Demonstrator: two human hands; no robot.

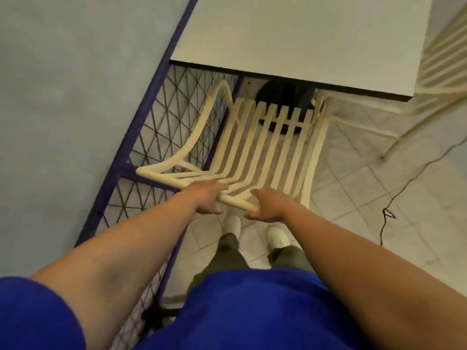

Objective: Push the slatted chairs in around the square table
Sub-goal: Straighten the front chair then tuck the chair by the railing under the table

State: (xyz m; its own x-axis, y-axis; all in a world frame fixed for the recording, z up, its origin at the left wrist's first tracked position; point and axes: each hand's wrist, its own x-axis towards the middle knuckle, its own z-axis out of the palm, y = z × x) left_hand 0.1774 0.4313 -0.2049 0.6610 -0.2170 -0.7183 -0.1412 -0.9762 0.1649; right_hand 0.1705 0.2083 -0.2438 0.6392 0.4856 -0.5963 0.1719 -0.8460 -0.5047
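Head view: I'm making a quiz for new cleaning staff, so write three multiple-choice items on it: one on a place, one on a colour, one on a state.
1. Where does the second chair stand relative to the table?
A) on top of it
B) at its right side
C) upside down beneath it

2. What colour is the near chair?
A) cream
B) red
C) black

3. What are the left hand and right hand doing?
A) hanging free
B) lifting the table
C) holding the near chair's top rail

Answers:
1 B: the second chair's slatted back shows beside the table's right edge.
2 A: its slats and frame are cream throughout.
3 C: both hands wrap the rail, with the seat's front already under the table edge.
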